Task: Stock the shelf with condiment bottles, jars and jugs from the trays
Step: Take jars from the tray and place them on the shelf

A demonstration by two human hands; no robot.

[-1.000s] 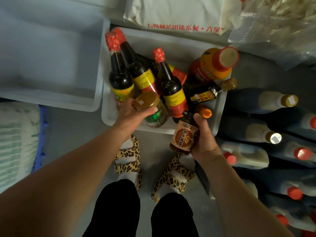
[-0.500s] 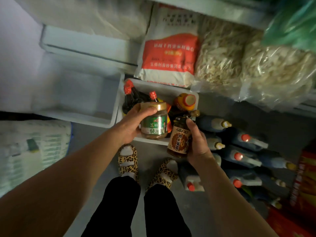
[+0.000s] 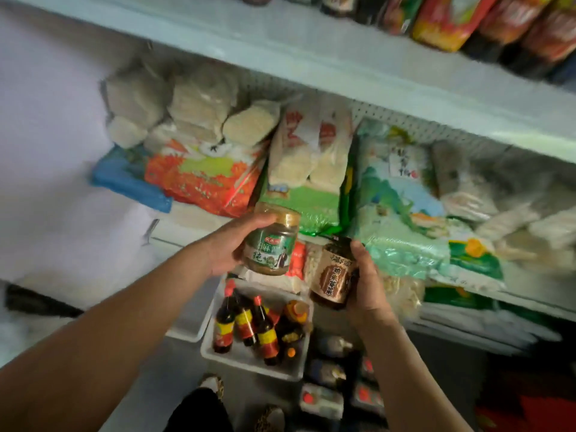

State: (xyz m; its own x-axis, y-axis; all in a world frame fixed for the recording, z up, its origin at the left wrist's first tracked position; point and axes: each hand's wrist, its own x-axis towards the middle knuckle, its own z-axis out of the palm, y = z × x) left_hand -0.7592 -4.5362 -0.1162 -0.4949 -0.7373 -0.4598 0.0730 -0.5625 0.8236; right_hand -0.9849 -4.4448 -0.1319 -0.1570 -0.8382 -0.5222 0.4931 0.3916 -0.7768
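Our left hand curls around a green-labelled jar; our right hand clasps a brown-labelled jar. We hold both before the shelf of bagged goods, above the tray of dark bottles.

A shop: white shelves of packaged food.

Two jars in hand, three red-capped bottles in one tray, two hands.
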